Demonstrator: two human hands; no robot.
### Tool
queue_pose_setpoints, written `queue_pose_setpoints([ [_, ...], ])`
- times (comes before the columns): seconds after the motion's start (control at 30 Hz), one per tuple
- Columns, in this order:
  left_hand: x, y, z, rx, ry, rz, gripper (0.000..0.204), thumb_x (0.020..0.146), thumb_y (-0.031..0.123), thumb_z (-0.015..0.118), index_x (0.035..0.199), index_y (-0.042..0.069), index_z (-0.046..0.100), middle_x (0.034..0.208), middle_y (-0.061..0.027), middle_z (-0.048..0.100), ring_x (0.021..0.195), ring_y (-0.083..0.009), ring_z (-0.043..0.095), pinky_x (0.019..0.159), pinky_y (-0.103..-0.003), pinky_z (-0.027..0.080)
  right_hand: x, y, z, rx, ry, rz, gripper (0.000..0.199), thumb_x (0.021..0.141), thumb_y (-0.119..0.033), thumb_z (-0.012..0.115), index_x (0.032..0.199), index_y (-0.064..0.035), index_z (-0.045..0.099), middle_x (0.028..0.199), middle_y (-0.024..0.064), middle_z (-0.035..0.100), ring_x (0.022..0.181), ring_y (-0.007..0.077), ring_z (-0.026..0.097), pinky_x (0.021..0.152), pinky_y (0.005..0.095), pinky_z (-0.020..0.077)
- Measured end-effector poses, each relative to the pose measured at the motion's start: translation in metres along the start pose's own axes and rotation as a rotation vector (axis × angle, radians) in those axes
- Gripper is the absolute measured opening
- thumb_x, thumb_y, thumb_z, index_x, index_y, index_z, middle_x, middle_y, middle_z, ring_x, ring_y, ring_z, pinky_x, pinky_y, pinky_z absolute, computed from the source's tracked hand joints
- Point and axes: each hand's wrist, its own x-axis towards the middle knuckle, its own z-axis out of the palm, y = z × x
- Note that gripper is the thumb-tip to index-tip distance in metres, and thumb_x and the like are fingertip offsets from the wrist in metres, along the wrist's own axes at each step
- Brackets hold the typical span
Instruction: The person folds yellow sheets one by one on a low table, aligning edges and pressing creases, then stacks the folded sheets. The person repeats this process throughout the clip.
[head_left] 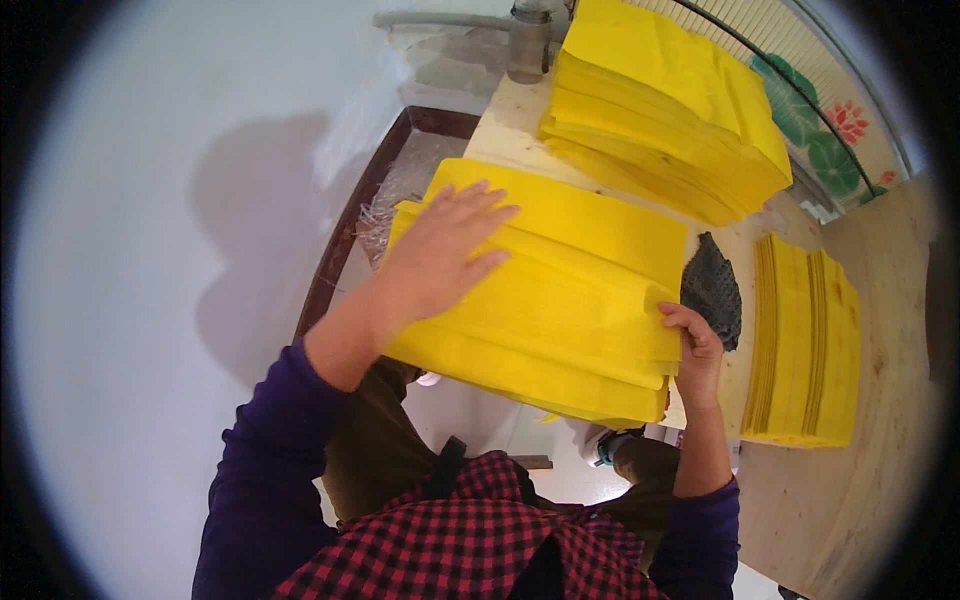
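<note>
A stack of yellow cloth-like sheets [560,300] lies in front of me, its layers stepped and its near edge reaching past the table. My left hand [440,250] rests flat on the upper left of the stack, fingers stretched out. At the right edge, my right hand [695,345] has its fingers curled over the top layers, with the thumb side partly hidden. Those fingers grip the edge of the yellow sheets. Just beyond the right hand is a crumpled dark grey mesh cloth [712,290].
A taller yellow pile [665,100] stands at the back of the wooden table [515,130]. Folded yellow bundles [805,340] sit at the right. A glass jar [529,42] is at the far edge. A brown-rimmed tray [345,215] with clear plastic scraps lies left, beside a white wall.
</note>
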Motion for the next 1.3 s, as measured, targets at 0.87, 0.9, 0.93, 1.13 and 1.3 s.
queue_pose_setpoints([
  [0.87,-0.013,0.027,0.041,0.089,-0.188,-0.158,0.054,0.093,0.039,0.048,0.139,0.009,0.041,0.147,-0.0149,0.033,0.139,-0.0299,0.025,0.115,-0.046,0.014,-0.01,-0.037,0.006,0.478,0.163,0.34,0.068,0.101,-0.049,0.022,0.146,0.0013,0.019,0.155,0.013,0.016,0.143,0.025,0.016,0.117,0.0366,0.0112],
  [0.9,-0.013,0.027,0.041,0.085,-0.18,-0.157,0.054,0.093,0.039,0.048,0.138,0.009,0.042,0.147,-0.0151,0.034,0.139,-0.0301,0.025,0.115,-0.047,0.014,-0.007,-0.039,0.005,0.483,0.141,0.343,0.069,0.1,-0.049,0.022,0.146,0.0017,0.018,0.155,0.0135,0.016,0.143,0.025,0.015,0.117,0.0366,0.0109],
  [0.93,-0.013,0.027,0.041,0.081,-0.172,-0.155,0.054,0.093,0.039,0.048,0.138,0.009,0.042,0.147,-0.0152,0.034,0.139,-0.0302,0.026,0.114,-0.047,0.015,-0.005,-0.041,0.004,0.488,0.119,0.344,0.069,0.1,-0.05,0.022,0.146,0.0021,0.018,0.155,0.014,0.015,0.143,0.0251,0.015,0.117,0.0366,0.0107],
  [1.13,-0.013,0.024,0.043,0.083,-0.127,-0.13,0.053,0.094,0.041,0.046,0.136,0.008,0.044,0.145,-0.0161,0.037,0.138,-0.0311,0.028,0.114,-0.046,0.015,-0.01,-0.059,0.009,0.339,0.08,0.426,0.073,0.099,-0.053,0.024,0.146,0.0035,0.016,0.153,0.0201,0.017,0.143,0.0281,0.017,0.116,0.0377,0.0142],
  [1.3,-0.014,0.022,0.044,0.065,-0.113,-0.124,0.054,0.095,0.043,0.044,0.135,0.007,0.045,0.144,-0.0163,0.038,0.137,-0.0315,0.029,0.114,-0.048,0.015,-0.01,-0.069,0.009,0.159,0.062,0.458,0.075,0.099,-0.054,0.025,0.145,0.0048,0.018,0.15,0.0232,0.024,0.14,0.0305,0.024,0.115,0.0382,0.0162],
])
